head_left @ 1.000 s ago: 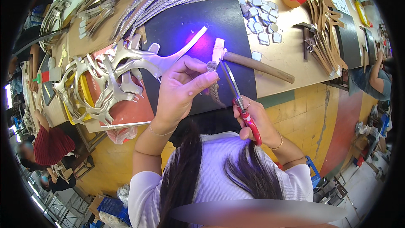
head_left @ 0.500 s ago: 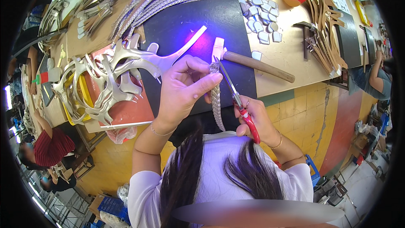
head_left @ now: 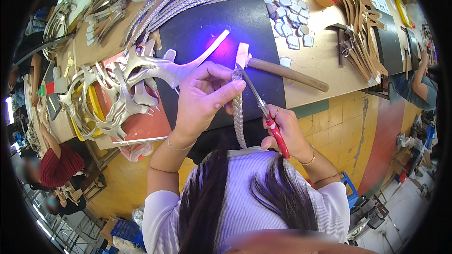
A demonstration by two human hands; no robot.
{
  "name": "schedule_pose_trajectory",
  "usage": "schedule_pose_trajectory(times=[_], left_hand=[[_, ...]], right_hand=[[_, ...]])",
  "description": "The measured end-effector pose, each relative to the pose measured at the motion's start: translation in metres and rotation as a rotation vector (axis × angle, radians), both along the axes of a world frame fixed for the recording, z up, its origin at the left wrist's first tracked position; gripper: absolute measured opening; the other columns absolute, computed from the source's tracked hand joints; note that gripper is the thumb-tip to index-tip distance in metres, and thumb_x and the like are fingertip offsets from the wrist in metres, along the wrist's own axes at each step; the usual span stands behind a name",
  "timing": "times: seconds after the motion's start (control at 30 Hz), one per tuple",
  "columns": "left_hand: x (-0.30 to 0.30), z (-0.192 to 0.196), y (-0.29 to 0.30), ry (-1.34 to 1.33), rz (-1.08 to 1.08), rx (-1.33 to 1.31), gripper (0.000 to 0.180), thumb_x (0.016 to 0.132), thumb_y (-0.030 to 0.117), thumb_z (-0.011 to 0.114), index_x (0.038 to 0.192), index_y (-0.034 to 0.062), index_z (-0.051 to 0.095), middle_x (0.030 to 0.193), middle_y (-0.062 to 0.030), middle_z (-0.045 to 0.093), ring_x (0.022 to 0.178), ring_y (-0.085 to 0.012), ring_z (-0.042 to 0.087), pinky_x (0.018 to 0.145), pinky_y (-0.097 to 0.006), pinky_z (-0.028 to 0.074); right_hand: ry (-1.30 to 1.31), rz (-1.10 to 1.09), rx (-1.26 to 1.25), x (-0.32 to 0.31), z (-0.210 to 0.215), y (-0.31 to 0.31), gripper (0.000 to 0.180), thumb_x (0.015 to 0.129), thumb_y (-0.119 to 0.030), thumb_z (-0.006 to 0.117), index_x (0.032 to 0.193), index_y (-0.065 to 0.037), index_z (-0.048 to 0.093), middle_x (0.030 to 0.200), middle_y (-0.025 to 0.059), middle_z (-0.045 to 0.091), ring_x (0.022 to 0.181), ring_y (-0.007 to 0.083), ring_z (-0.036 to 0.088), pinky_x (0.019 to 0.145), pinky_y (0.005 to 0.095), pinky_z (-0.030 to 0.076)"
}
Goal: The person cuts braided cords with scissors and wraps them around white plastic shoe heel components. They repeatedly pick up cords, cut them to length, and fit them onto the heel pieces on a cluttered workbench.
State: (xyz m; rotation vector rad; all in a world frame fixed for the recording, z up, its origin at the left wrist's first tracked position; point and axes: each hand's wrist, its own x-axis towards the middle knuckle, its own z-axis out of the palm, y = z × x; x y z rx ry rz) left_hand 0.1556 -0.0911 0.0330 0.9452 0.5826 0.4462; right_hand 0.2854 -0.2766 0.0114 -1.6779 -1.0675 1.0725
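At your chest, your right hand (head_left: 287, 129) is closed around the red handles of the scissors (head_left: 261, 108), blades parted at the top of the braided silver cord (head_left: 238, 117). At ten o'clock from it, your left hand (head_left: 202, 99) pinches the cord's upper end between thumb and fingers; the cord hangs down toward you. Keep it taut and the fingertips clear of the blades. Beyond, at twelve o'clock, the black mat (head_left: 207, 28) holds a wooden-handled hammer (head_left: 282, 70) and a violet glow.
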Motion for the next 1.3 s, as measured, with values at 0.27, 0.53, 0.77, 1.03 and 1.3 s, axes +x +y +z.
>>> schedule_pose_trajectory(times=[0.27,0.53,0.77,1.03,1.3], left_hand=[[0.005,-0.006,-0.003,0.008,-0.019,-0.016,0.014,0.087,0.001,0.075,0.093,0.0003,0.063,0.082,-0.0075,0.066,0.062,-0.0106,0.062,0.048,-0.023,0.050],[0.009,-0.012,-0.009,0.095,-0.048,-0.036,0.015,0.087,0.002,0.076,0.095,0.0004,0.063,0.083,-0.0065,0.067,0.065,-0.0103,0.063,0.048,-0.023,0.051],[0.013,-0.018,-0.010,0.082,-0.089,-0.044,0.017,0.087,0.005,0.076,0.097,0.0007,0.064,0.084,-0.0057,0.067,0.069,-0.0102,0.064,0.053,-0.023,0.051],[0.015,-0.019,-0.012,0.047,-0.078,-0.060,0.018,0.087,0.006,0.077,0.099,0.0008,0.064,0.085,-0.0053,0.067,0.070,-0.0099,0.063,0.054,-0.024,0.051],[0.015,-0.019,-0.014,0.053,-0.111,-0.057,0.019,0.089,0.004,0.074,0.101,0.0004,0.060,0.087,-0.0078,0.066,0.068,-0.0123,0.063,0.054,-0.025,0.052]], right_hand=[[-0.020,-0.105,-0.081,-0.005,-0.004,-0.005,0.069,0.070,-0.061,0.082,0.068,-0.001,0.048,0.056,0.0139,0.040,0.053,0.0329,0.040,0.053,0.0394,0.040],[0.019,-0.174,-0.082,-0.012,-0.019,-0.014,0.067,0.074,-0.059,0.081,0.068,-0.001,0.048,0.055,0.0123,0.037,0.052,0.0274,0.037,0.051,0.0385,0.039],[0.255,-0.069,0.089,-0.009,-0.028,-0.015,0.082,0.073,-0.081,0.061,0.084,-0.001,0.045,0.075,0.0113,0.042,0.066,0.0272,0.048,0.063,0.0390,0.042],[0.142,0.036,-0.014,0.000,-0.018,-0.013,0.087,0.073,-0.085,0.055,0.083,0.000,0.040,0.077,0.0153,0.038,0.066,0.0349,0.042,0.064,0.0421,0.039],[0.114,-0.047,0.012,-0.003,-0.015,-0.013,0.082,0.072,-0.079,0.065,0.076,-0.001,0.043,0.065,0.0146,0.039,0.058,0.0374,0.039,0.056,0.0417,0.038]])
